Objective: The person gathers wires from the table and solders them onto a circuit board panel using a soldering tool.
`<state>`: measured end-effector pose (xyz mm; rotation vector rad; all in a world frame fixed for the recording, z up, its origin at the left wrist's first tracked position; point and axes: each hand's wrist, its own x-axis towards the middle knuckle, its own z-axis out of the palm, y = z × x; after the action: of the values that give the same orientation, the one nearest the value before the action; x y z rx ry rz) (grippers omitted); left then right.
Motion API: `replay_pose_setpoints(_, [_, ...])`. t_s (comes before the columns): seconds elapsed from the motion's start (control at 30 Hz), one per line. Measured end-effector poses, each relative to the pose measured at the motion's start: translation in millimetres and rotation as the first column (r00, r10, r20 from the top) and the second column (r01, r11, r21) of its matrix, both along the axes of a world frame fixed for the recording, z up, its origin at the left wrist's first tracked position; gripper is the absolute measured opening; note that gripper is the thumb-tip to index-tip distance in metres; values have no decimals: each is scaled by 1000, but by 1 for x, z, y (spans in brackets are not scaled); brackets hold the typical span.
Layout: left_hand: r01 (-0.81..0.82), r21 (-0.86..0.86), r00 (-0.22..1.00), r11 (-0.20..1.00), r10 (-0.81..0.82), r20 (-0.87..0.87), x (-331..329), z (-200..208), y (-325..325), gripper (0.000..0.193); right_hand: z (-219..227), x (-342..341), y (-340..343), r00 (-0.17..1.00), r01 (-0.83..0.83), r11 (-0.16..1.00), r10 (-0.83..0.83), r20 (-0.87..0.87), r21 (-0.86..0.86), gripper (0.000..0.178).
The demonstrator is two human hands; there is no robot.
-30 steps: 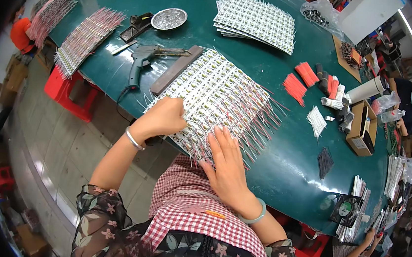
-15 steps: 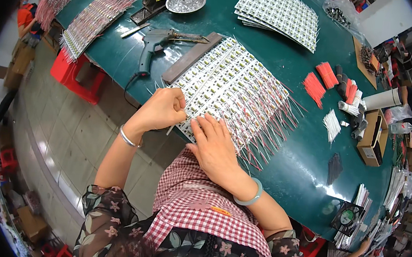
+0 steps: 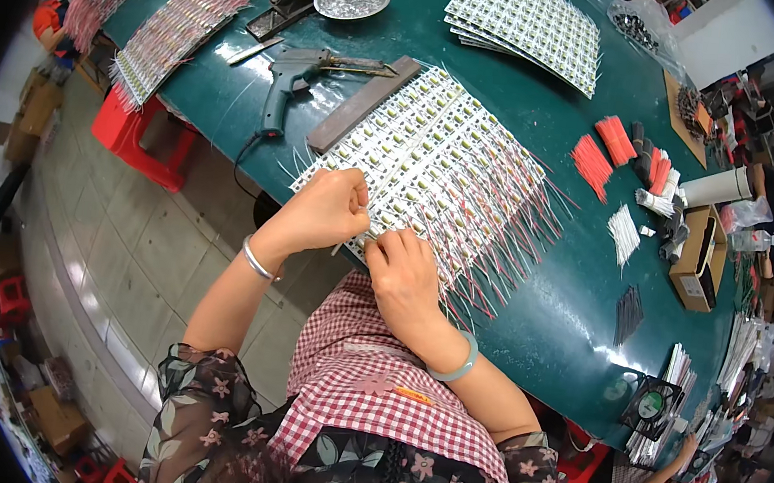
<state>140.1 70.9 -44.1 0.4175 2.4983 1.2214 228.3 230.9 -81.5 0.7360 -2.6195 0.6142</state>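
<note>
Left hand (image 3: 323, 209), right hand (image 3: 405, 279): fingers curled, any pinched item indiscernible. Right, flatter earlier, now bunches near left over circuit panel (image 3: 448, 140), suggesting two-handed work.

The right hand (image 3: 405, 276) has curled inward, perhaps into a pinch.

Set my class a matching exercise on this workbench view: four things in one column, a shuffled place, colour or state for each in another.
1. left hand
2. right hand
3. soldering gun
4. cardboard box

A. brown, near the white roll
B. pale green bangle at its wrist
C. lying left of the circuit-board panel
D. silver bangle at its wrist

Pairs: 1-D, 2-B, 3-C, 4-A
</note>
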Motion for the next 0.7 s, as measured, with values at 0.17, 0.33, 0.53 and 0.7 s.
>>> replay_pose_setpoints(0.17, [52,-58,986,997,-60,-158,4,-18,4,8,-5,5,-1,1000,11,999,-10,19,-52,22])
replay_pose_setpoints(0.33, [139,-143,941,980,-176,-290,2,-20,7,6,-15,7,0,999,42,993,-40,15,-109,16])
replay_pose_setpoints(0.53, [81,-214,957,973,-136,-255,5,-37,18,13,-33,9,-4,992,88,974,-106,-75,-210,15])
replay_pose_setpoints(0.7, [106,-273,925,956,-195,-326,1,-43,12,13,-47,22,-11,971,164,969,-191,-143,-185,26])
